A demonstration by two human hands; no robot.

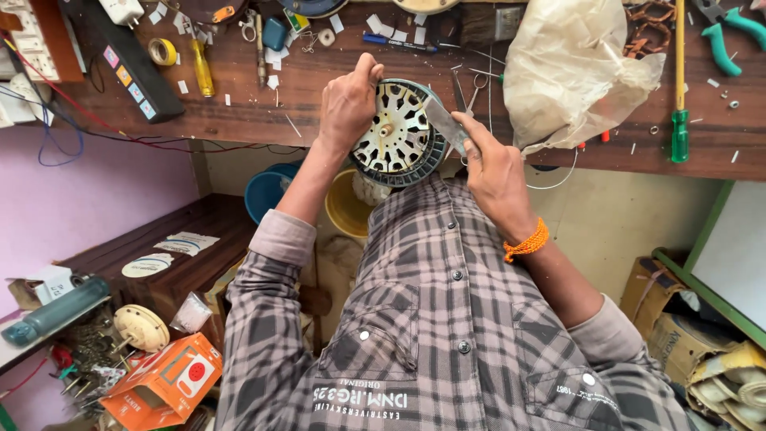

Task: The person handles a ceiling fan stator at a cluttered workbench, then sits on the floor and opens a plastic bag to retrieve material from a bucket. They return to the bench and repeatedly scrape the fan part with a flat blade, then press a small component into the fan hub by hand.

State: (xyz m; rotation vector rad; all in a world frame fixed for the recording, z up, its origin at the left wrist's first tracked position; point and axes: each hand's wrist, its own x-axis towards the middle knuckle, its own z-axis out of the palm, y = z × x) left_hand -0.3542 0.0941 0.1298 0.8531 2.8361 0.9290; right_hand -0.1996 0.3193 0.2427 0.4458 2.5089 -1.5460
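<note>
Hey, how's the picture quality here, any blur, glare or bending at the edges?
Head view: soft, even light with no harsh shadows; the round motor part and both hands are sharp; the plastic bag shows mild sheen; the wide lens bows the workbench edge.

1. Grey-and-white checked shirt (447,319), lower centre.
2. Orange thread wristband (527,242), centre right.
3. Green-handled screwdriver (679,132), upper right.
4. Yellow tape roll (163,52), upper left.
5. Orange cardboard box (163,383), lower left.
6. Silver-and-cream fan motor (396,132), top centre.
</note>
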